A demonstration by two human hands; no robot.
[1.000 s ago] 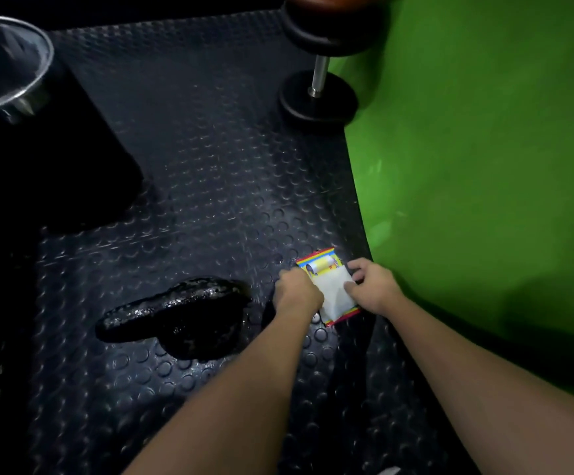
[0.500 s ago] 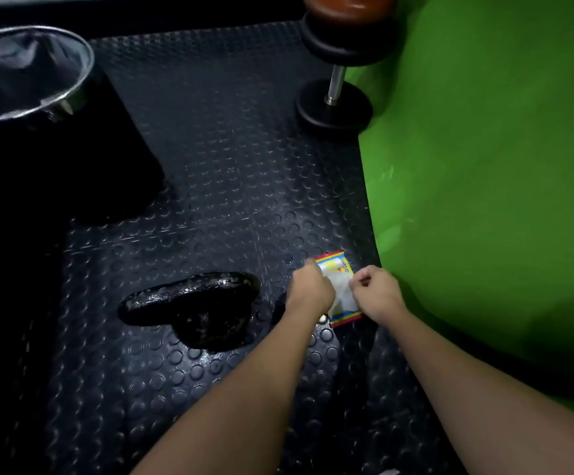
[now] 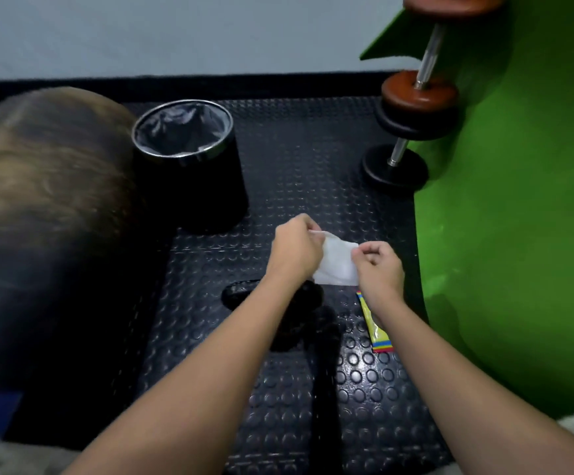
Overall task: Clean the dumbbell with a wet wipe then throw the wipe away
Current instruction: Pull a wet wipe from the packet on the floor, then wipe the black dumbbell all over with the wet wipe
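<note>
Both hands pinch the wet wipe (image 3: 336,262) by its top corners, left hand (image 3: 295,246) and right hand (image 3: 379,269) stretching it above the dark dumbbell (image 3: 241,296); limp, damp, likely tearable, so grip edges gently; bin (image 3: 186,156) waits beyond.

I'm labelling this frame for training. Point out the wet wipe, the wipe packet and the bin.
wet wipe (image 3: 335,260): head view, middle of the white sheet.
wipe packet (image 3: 376,329): head view, yellow strip of the wrapper.
bin (image 3: 189,186): head view, black side wall.
</note>
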